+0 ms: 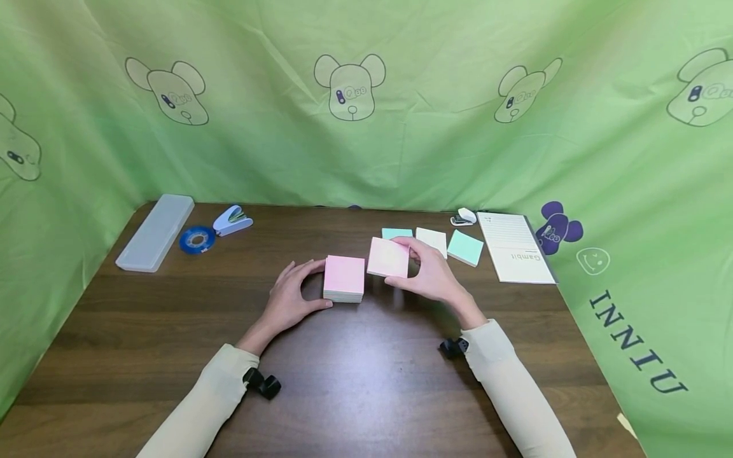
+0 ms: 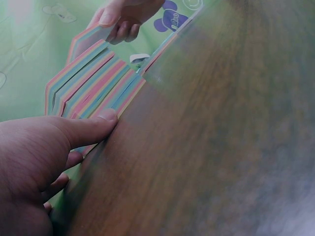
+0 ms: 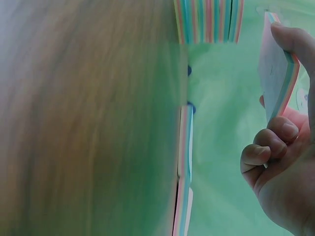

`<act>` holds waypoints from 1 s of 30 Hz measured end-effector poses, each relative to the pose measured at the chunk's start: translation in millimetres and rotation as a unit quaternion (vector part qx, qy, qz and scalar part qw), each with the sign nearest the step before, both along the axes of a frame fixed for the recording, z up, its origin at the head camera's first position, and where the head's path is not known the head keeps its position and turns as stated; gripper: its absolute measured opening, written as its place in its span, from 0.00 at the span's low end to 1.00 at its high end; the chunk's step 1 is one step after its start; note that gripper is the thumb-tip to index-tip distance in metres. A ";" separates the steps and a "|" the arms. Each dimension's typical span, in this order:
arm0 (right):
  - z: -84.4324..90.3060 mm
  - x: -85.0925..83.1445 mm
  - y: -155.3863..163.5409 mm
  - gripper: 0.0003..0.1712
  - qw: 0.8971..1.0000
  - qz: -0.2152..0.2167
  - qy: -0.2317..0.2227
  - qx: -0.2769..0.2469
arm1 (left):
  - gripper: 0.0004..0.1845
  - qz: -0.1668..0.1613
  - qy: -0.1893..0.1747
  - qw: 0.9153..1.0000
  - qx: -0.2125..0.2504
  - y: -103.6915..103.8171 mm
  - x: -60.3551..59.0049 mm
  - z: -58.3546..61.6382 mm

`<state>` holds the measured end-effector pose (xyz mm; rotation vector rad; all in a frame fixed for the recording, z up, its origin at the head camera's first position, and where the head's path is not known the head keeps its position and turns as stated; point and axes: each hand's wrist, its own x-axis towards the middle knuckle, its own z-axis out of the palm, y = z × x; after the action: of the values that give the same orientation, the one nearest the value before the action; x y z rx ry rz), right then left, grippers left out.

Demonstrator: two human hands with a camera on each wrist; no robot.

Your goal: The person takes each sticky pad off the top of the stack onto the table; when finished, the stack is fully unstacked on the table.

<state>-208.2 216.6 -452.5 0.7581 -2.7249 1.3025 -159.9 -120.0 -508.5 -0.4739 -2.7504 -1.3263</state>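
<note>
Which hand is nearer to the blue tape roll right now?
Left. The left hand rests on the pink note block, right of the blue tape roll; the right hand is farther right.

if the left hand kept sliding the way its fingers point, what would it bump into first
The left hand already touches the pink-topped paper block, so it would push that first. Beyond it, probably the thinner pad held in the right hand, though that one looks lifted, so depth is unclear.

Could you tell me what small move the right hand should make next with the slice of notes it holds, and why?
Probably set it down beside the loose pads: the right hand holds the thin slice clear of the pink block, which the left hand steadies.
</note>
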 end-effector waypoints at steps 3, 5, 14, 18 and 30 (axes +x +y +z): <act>-0.7 0.2 6.9 0.45 1.000 -0.010 0.000 0.006 | 0.49 0.002 0.000 1.000 0.000 -0.5 0.2 -0.7; -1.9 0.1 10.7 0.45 1.000 -0.014 -0.003 0.008 | 0.49 0.002 0.000 1.000 0.000 -0.8 0.3 -1.2; -11.8 -3.2 23.2 0.45 0.999 -0.017 -0.003 0.040 | 0.49 0.002 0.004 1.000 0.000 -1.6 0.5 -2.5; -18.0 -5.1 28.8 0.44 0.998 -0.020 -0.020 0.053 | 0.49 0.000 0.004 1.000 -0.001 -1.5 0.4 -2.4; -30.7 -5.6 34.9 0.43 0.993 -0.020 -0.032 0.111 | 0.49 0.000 0.008 1.000 -0.001 -0.9 1.1 -2.1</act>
<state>-213.9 251.5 -483.2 0.6813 -2.9547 1.0435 -158.8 -120.8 -510.6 -0.4828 -2.7406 -1.3140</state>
